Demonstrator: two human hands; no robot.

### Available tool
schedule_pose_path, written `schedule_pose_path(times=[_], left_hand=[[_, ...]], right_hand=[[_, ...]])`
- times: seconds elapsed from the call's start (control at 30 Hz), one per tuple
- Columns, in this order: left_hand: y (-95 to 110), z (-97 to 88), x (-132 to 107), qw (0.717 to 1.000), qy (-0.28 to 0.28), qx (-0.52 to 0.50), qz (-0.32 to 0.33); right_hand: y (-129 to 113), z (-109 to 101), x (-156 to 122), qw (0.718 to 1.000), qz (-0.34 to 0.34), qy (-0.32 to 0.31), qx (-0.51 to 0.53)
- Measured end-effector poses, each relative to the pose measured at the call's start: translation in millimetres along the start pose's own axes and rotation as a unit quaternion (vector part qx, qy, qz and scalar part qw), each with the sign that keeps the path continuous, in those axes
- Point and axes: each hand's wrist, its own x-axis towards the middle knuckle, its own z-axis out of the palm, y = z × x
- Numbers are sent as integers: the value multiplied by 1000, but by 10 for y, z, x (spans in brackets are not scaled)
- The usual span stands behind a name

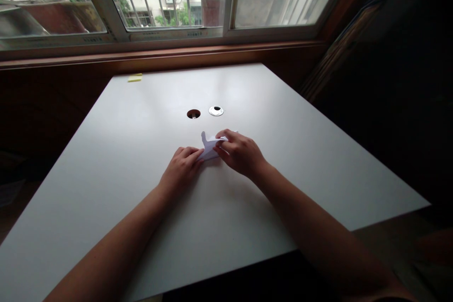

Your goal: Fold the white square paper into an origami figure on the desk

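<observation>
Well, the left hand (183, 163) held and the right hand (243, 152) seemingly pinched white paper (210, 151) between them; light, even pressure suited its flap (204, 137).

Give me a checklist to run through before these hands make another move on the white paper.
1. Left hand on the white paper: ok, fingertips at its left end.
2. Right hand holding the paper: ok, thumb and fingers at its right part.
3. Paper lying flat: not ok, a narrow flap sticks up near the left hand.
4. Paper clear of the round hole: ok, it is on the near side of the hole.
5. Hole covered: not ok, the round disc lies to its right.
6. Paper's far right part in order: cannot tell, the right hand hides most of it.
</observation>
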Motion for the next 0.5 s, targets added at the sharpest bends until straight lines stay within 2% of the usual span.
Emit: schedule_pose_path(times=[0.2, 0.5], left_hand=[[5, -13, -6, 999, -7, -19, -29], [20, -16, -4, 1000, 5, -21, -5]], right_hand=[[-1, 14, -13, 999, 1, 25, 30], [-2, 34, -22, 997, 4, 46, 66]])
